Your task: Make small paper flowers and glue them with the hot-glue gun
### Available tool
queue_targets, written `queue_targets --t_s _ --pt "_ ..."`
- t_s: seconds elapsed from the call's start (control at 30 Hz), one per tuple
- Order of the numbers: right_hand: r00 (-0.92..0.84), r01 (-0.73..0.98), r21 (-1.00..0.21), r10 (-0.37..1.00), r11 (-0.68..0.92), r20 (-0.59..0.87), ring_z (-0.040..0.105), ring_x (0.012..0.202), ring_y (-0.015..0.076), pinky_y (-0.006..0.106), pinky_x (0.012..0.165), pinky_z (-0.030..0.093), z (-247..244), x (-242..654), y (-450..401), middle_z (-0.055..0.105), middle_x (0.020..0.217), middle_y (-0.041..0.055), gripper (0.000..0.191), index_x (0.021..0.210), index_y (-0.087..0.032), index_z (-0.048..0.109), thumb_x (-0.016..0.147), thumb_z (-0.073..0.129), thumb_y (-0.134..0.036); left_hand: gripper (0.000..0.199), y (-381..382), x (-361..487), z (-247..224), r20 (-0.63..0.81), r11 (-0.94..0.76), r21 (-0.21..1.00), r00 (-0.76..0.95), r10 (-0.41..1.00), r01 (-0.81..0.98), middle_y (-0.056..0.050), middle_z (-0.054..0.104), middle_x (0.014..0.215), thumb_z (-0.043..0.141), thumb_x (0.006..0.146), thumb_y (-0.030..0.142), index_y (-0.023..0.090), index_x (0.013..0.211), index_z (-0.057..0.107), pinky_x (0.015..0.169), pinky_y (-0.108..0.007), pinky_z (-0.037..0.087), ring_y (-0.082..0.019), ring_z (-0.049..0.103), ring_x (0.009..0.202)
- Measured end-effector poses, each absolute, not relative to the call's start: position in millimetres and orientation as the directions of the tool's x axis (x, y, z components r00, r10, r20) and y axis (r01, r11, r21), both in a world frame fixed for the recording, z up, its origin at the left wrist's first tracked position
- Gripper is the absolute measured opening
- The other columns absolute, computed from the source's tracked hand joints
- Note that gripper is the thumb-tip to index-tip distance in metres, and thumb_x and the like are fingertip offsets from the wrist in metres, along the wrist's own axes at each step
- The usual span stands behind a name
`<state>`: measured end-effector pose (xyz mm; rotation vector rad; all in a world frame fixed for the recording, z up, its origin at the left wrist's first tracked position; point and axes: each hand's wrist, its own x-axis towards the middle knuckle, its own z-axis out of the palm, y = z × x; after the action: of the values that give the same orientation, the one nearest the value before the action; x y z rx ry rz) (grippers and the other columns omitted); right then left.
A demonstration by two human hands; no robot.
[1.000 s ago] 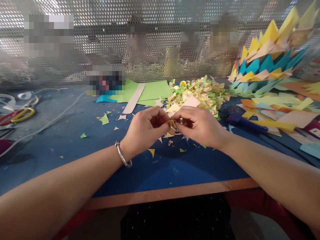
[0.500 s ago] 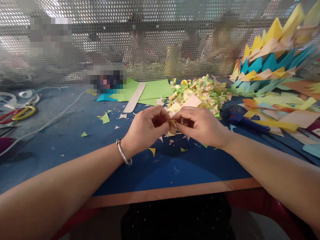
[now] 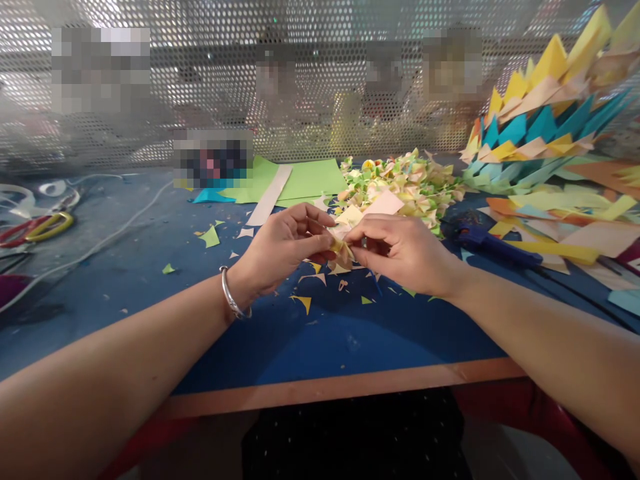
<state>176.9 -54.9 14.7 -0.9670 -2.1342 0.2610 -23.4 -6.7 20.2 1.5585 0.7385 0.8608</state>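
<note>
A small pale yellow paper flower is pinched between my two hands above the table. My right hand grips its right edge with thumb and forefinger. On the other side, my left hand has its fingers curled and its fingertips closed at the flower's left edge. A silver bangle circles my left wrist. Right behind the hands lies a heap of small folded paper flowers in yellow, cream and green. Star-shaped and pointed paper scraps are scattered beneath and around the fingers.
Green paper sheets and a pale strip lie behind my left hand. A blue glue gun rests at right, near paper strips and a folded-paper construction. Scissors and a white cord are at left. Perforated metal stands behind.
My left hand has shifted slightly left and its fingers have loosened a little, so more of the paper flower shows. My right hand has stayed almost in place.
</note>
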Motion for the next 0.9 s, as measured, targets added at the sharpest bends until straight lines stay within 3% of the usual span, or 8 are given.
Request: queue_targets --t_s 0.23,0.43,0.57,0.7,0.9 --pt "-0.473 0.541 -0.437 0.690 0.718 0.548 0.052 0.061 0.0078 0.021 0.056 0.040 15 176 -56 0.061 0.077 0.0006 0.008 0.085 -0.015 0.067 0.088 0.060 -0.015 0.012 -3 -26 26 -0.043 0.019 0.999 0.629 0.777 0.045 0.000 0.069 0.071 0.068 0.077 0.009 0.015 0.085 0.061 0.062 -0.021 0.053 -0.010 0.067 0.063" --pt "-0.440 0.533 -0.541 0.760 0.650 0.479 0.047 0.056 0.0065 0.021 0.050 0.037 14 175 -59 0.059 0.074 -0.0011 0.004 0.088 -0.015 0.066 0.087 0.063 -0.017 0.010 1 -28 28 -0.150 0.104 0.989 0.693 0.705 0.108 0.001 0.068 0.069 0.067 0.076 0.008 0.015 0.081 0.064 0.060 -0.020 0.052 -0.009 0.066 0.061" --pt "-0.427 0.491 -0.648 0.809 0.582 0.404 0.043 0.052 0.0057 0.020 0.046 0.034 15 173 -61 0.054 0.068 -0.0042 0.011 0.097 -0.016 0.063 0.086 0.062 -0.015 0.010 2 -29 27 -0.170 0.132 0.985 0.700 0.694 0.108 0.001 0.067 0.069 0.066 0.075 0.006 0.016 0.077 0.065 0.062 -0.020 0.053 -0.009 0.066 0.062" --pt "-0.438 0.455 -0.703 0.825 0.547 0.358 0.045 0.053 0.0053 0.020 0.046 0.034 14 172 -62 0.058 0.077 -0.0027 0.022 0.108 -0.018 0.061 0.087 0.061 -0.014 0.012 3 -28 25 -0.196 0.171 0.979 0.704 0.683 0.108 0.001 0.067 0.070 0.065 0.076 0.005 0.017 0.077 0.065 0.061 -0.018 0.052 -0.008 0.064 0.061" --pt "-0.442 0.461 -0.698 0.824 0.547 0.354 0.045 0.054 0.0061 0.020 0.046 0.032 14 173 -61 0.052 0.067 -0.0054 0.013 0.100 -0.018 0.060 0.087 0.061 -0.014 0.005 4 -26 20 -0.186 0.214 0.975 0.738 0.649 0.058 -0.001 0.067 0.076 0.065 0.083 0.010 0.015 0.082 0.065 0.064 -0.019 0.052 -0.008 0.065 0.065"
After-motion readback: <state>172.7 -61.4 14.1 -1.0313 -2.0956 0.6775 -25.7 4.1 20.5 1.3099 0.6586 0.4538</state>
